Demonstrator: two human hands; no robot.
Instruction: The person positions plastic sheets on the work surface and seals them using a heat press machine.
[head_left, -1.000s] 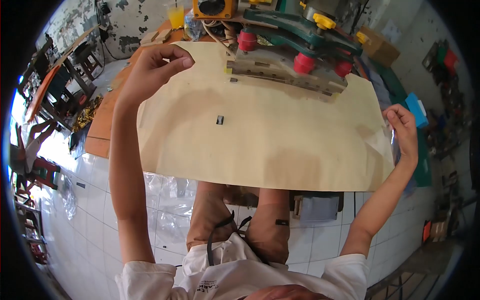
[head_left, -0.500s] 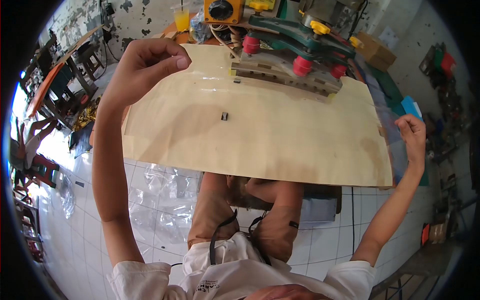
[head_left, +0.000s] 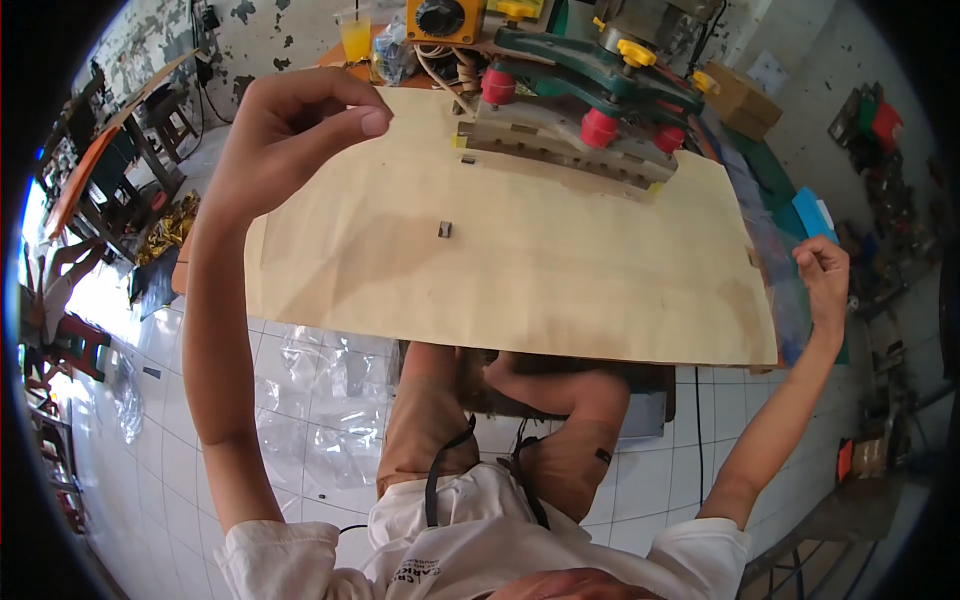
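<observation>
My left hand (head_left: 305,140) is raised over the far left part of a large tan sheet (head_left: 580,270), thumb and fingers pinched together. Whatever lies in that pinch is too small or too clear to make out. Past the sheet's right edge, my right hand (head_left: 825,280) is also closed in a pinch, and its contents cannot be made out either. Clear plastic (head_left: 775,265) lies between it and the sheet. On the sheet rests a small dark clip-like piece (head_left: 445,230), with a second small dark piece (head_left: 468,160) near the machine.
A machine with green arms (head_left: 575,70), yellow knobs and red fittings stands over the far edge. Behind are an orange box with a dial (head_left: 442,22) and a cup of yellow drink (head_left: 355,38). A blue item (head_left: 815,215) sits right; plastic bags (head_left: 325,400) cover floor tiles.
The view has shifted slightly. Bright glare on the sheet near my left hand is gone. Both hands keep their pinched shape, and my right knee has swung outward.
</observation>
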